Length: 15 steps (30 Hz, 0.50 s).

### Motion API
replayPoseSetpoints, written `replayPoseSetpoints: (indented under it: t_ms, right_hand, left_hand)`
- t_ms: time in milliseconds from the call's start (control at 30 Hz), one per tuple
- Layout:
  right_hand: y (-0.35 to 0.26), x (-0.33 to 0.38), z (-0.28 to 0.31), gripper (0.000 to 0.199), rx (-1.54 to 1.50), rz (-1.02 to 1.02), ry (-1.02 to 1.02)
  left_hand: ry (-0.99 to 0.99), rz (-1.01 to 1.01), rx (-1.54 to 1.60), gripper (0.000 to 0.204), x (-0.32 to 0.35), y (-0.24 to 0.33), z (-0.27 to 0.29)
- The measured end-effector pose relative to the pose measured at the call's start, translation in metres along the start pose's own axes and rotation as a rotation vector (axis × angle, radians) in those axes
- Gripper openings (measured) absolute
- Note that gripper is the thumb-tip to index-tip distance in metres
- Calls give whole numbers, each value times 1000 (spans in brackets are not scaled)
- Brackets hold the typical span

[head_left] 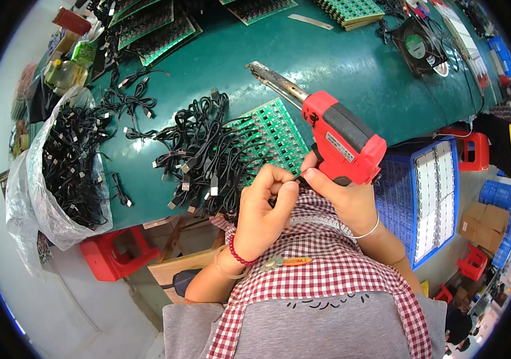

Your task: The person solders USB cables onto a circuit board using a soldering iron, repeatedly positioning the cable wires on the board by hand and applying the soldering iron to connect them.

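Note:
My right hand (348, 200) is closed around the grip of a red soldering gun (345, 137), whose metal tip points up and to the left over the table. In a pinch, my left hand (267, 206) holds a thin black cable end (297, 177) close to the right thumb. Just beyond my hands lies a green circuit board panel (276, 134) with rows of small parts. A thick bunch of black USB cables (204, 149) covers its left side, with the plugs hanging toward the table's near edge.
At left, a clear plastic bag (37, 185) is full of black USB cables. More circuit board panels (348, 11) are stacked at the back of the green table (225, 66). A black fan (418, 45) stands at back right. Red stools (118, 254) and a blue crate (414, 197) are below.

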State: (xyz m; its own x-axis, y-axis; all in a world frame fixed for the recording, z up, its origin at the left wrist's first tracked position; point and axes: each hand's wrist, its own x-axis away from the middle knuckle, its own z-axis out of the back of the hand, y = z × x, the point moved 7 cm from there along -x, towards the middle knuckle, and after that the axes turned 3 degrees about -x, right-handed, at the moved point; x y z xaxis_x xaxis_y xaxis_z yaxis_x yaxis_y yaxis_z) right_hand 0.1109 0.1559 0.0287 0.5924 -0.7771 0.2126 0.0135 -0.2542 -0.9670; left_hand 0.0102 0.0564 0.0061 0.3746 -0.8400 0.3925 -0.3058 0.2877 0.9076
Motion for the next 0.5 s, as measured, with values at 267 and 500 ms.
replayPoseSetpoints:
  t_ms: [267, 500]
  right_hand:
    - [2, 8, 4, 16, -60, -46, 11]
    - [13, 5, 4, 15, -15, -110, -25]
  left_hand:
    - [156, -445, -425, 7, 5, 24, 1]
    - [131, -514, -476, 10, 0, 28, -2]
